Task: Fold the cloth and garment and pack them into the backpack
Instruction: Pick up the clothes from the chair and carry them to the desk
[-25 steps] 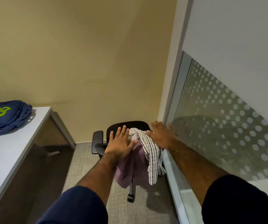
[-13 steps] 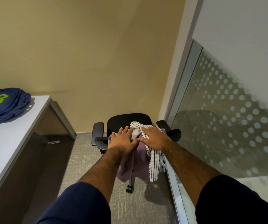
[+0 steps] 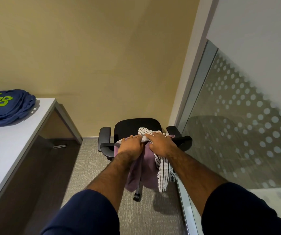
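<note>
Now, L hand [image 3: 131, 145] grips purple garment [image 3: 146, 167], R hand [image 3: 161, 143] striped cloth [image 3: 163, 173] (over chair [image 3: 133, 126])

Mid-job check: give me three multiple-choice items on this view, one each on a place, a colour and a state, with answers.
1. Where does the blue item with green print lie? A) on the floor B) on the white desk C) hung on the wall
2. What colour is the garment under the left hand? A) purple B) red C) yellow
3. How is the striped cloth? A) folded flat B) rolled up C) hanging loose off the chair
Answers: 1 B, it rests on the desktop; 2 A, purple fabric shows below the hand; 3 C, it drapes down beside the right hand.
</note>
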{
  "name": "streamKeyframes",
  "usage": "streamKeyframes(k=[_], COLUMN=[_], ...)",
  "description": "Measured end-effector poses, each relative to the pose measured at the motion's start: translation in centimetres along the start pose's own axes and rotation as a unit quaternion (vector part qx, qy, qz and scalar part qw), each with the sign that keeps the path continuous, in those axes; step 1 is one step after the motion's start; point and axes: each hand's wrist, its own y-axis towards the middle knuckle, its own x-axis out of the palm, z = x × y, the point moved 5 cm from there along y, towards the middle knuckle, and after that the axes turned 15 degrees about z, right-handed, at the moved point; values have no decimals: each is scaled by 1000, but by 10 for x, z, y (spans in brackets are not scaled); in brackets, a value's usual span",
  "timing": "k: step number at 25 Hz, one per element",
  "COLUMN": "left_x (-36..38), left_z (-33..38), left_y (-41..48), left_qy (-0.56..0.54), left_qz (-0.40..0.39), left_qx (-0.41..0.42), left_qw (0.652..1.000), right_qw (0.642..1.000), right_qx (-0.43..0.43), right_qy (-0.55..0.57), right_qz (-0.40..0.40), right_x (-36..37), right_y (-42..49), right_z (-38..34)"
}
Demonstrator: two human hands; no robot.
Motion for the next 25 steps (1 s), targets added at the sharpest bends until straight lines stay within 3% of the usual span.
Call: streamKeyframes(k=[12,21,25], left_x=[-6,-11,-15], left_z=[-5,4,7], left_y=[-8,-5,-4], left_qy=[40,10,34], left_qz=[-10,1,-2], left_qx=[-5,-28,-36], left_qw=[999,1000,999], right_qw=[998,1000,999], right_qx=[23,2,21], right_qy=[-44,-1,-33], right_qz=[29,11,-5], right_x=[-20,-13,-12], right_y=[-13,-7,6], right_z=[18,6,-7])
